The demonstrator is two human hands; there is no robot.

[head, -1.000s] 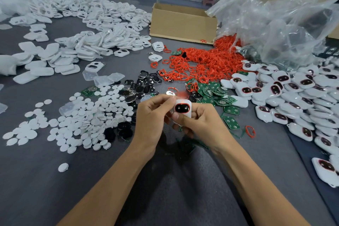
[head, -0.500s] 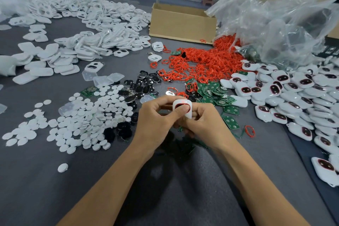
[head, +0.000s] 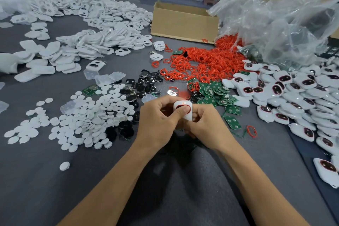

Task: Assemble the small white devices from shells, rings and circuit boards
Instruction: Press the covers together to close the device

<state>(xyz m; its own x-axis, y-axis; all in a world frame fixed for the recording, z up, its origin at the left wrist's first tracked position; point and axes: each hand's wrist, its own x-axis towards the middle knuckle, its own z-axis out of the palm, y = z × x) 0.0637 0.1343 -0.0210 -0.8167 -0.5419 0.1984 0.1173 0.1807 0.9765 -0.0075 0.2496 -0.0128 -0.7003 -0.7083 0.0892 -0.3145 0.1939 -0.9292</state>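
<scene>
My left hand [head: 157,123] and right hand [head: 207,126] pinch the small white plastic shell [head: 189,116], left thumb pressing its red rubber ring [head: 181,106]; it seems light, rigid and slick, best gripped by its edges.

no text, label or number can be read. a small red mark on the lower right corner of the cardboard box [head: 183,24], upper middle of the frame, is too small to make out. any print on the green circuit boards [head: 216,95], right of centre, is too small to tell.
</scene>
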